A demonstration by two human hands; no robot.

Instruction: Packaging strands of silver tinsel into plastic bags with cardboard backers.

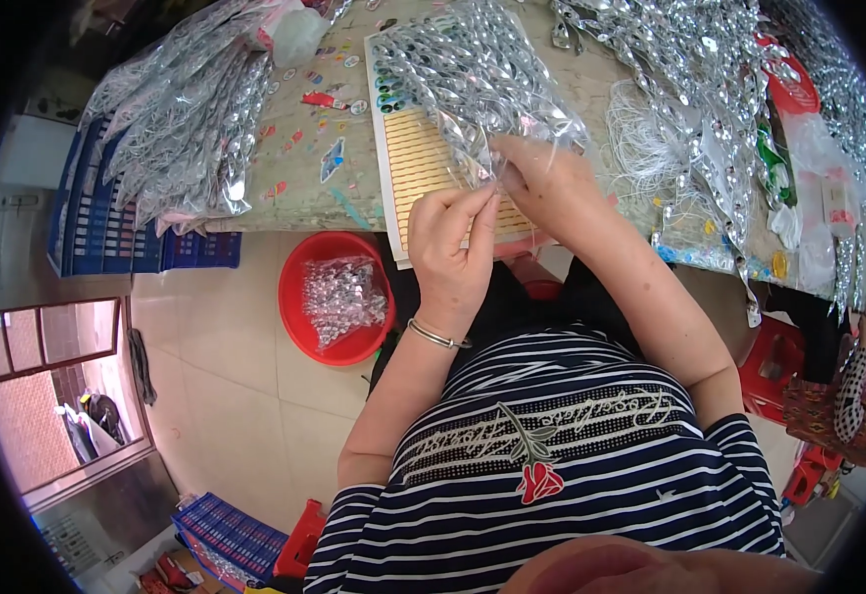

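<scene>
A clear plastic bag filled with silver twisted foil strips lies on the table in front of me. Its near end is between my hands. My left hand is closed in a pinch at the near edge of the bag. Just right of it, my right hand is closed too, its fingers bent against the same edge of the plastic. The fingertips nearly meet, and the small fold between them is hard to make out. Under the bag lies a sheet with rows of yellow strips and green round stickers along its far left side.
Filled silver bags are piled on a blue crate at the left. Loose silver strips and white strings cover the table's right side. A red basin holding another bag stands on the floor, with a red stool at right.
</scene>
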